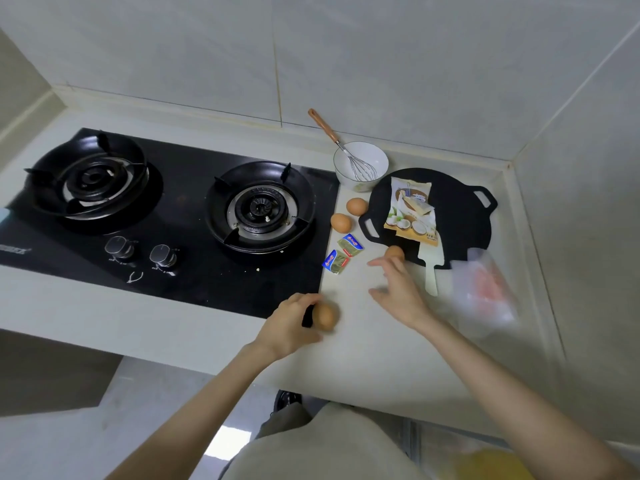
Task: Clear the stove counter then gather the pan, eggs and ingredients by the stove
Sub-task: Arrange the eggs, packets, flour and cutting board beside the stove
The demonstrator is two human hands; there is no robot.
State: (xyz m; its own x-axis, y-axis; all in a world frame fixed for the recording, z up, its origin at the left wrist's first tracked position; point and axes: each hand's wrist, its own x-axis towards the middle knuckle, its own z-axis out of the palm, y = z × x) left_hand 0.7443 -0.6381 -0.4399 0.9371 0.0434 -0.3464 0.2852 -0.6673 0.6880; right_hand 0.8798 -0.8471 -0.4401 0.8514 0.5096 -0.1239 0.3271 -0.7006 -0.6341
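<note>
Our left hand (294, 322) curls around a brown egg (325, 317), gripping it just over the pale counter (363, 358) at the front right corner of the black gas stove (173, 209). The bare forearm reaches in from below. Our right hand (398, 289) is palm down with fingers spread apart and blurred, holding nothing. Its fingertips are just beside a second egg (394, 252), and we cannot tell whether they touch it. That egg lies at the front edge of the flat black pan (460, 216), which sits on the counter right of the stove.

On the pan lies a printed bag (412, 209) picturing halved coconuts, with lettering too small to read. A white spatula (431, 268) sticks out from under it. Near the stove's edge, a blue-and-green packet (349, 244) and a matching packet (335, 261) carry red writing we cannot make out. A third egg (341, 222) and a fourth egg (356, 206) lie between them and a white bowl (375, 157) holding a whisk (362, 166). A blurred plastic bag (485, 292) is right of our right hand.
</note>
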